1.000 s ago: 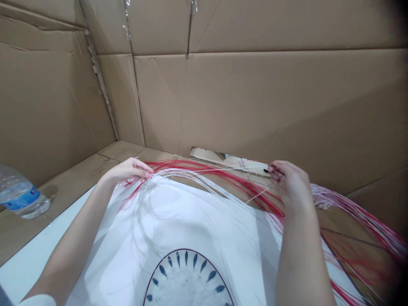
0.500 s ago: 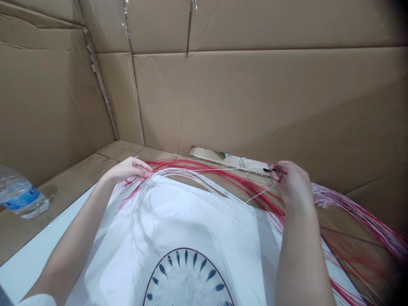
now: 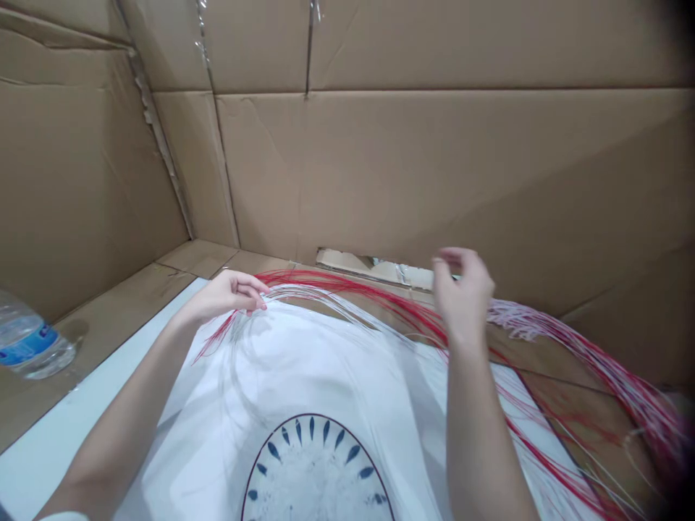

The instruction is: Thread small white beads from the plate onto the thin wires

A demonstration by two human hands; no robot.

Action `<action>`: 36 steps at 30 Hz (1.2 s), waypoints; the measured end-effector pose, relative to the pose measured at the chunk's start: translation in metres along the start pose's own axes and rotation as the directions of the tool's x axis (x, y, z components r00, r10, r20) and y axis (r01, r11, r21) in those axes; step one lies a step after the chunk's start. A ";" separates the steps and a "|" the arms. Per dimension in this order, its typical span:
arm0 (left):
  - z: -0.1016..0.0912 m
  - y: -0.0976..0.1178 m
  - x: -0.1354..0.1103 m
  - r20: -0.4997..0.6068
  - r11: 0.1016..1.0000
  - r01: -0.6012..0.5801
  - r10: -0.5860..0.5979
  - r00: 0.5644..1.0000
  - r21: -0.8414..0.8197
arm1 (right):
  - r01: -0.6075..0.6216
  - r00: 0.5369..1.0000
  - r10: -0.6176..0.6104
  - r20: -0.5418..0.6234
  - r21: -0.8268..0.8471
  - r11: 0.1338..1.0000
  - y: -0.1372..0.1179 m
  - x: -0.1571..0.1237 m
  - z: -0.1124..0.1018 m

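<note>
A long bundle of thin red and white strands [image 3: 380,311] arcs across the white surface [image 3: 304,376] and runs off to the right over cardboard. My left hand [image 3: 231,294] rests on the bundle's left end with its fingers pinched together on the strands. My right hand [image 3: 461,293] is lifted above the bundle's middle, somewhat blurred, with thumb and fingers curled; I cannot make out whether a strand is between them. A plate [image 3: 318,474] with a dark rim and blue leaf marks lies at the near edge between my forearms.
Cardboard walls [image 3: 407,159] enclose the back and left. A plastic water bottle [image 3: 27,344] lies on the cardboard floor at the left. A torn gap [image 3: 380,266] shows at the foot of the back wall. The strands trail to the lower right [image 3: 624,391].
My right hand has let go of the stretched white strand and black-tipped piece and risen leftward above the bundle. My left hand has stayed on the strand ends.
</note>
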State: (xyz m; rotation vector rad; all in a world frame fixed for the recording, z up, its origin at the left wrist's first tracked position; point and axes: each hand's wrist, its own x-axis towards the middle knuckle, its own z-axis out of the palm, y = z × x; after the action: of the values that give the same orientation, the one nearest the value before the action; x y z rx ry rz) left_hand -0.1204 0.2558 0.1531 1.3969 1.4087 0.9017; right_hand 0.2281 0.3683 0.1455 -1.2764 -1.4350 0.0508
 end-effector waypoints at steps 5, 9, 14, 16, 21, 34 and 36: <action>0.034 0.019 -0.023 0.075 0.996 -0.091 0.090 0.993 0.016 | 0.011 0.607 -0.254 0.753 0.311 0.950 -0.087 -0.048 0.007; 0.058 0.028 -0.041 0.097 0.989 -0.144 0.142 0.985 0.021 | -0.192 0.358 -0.229 0.905 0.312 0.930 -0.107 -0.085 0.000; 0.081 0.034 -0.062 0.106 0.974 -0.225 0.222 0.969 0.019 | -0.513 0.327 -0.139 0.935 0.299 0.805 -0.101 -0.119 -0.031; 0.091 0.035 -0.070 0.111 0.970 -0.244 0.240 0.964 0.020 | -0.531 0.396 -0.086 0.914 0.305 0.790 -0.101 -0.129 -0.046; 0.119 0.031 -0.088 0.154 0.958 -0.285 0.277 0.948 0.028 | -0.427 0.543 0.002 0.840 0.273 0.862 -0.094 -0.156 -0.079; 0.170 -0.031 -0.110 0.337 0.990 -0.139 0.118 0.934 0.038 | 0.364 0.684 -0.284 0.672 0.023 0.931 -0.057 -0.238 -0.116; 0.168 -0.039 -0.113 0.345 0.980 -0.186 0.150 0.927 0.074 | 0.362 0.685 -0.332 0.649 0.092 0.928 -0.052 -0.242 -0.117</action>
State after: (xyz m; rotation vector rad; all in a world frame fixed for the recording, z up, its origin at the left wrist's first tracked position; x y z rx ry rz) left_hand 0.0187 0.1229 0.0783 1.6834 1.0997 0.6598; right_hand 0.2191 0.1104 0.0552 -1.0300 -2.2911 0.2333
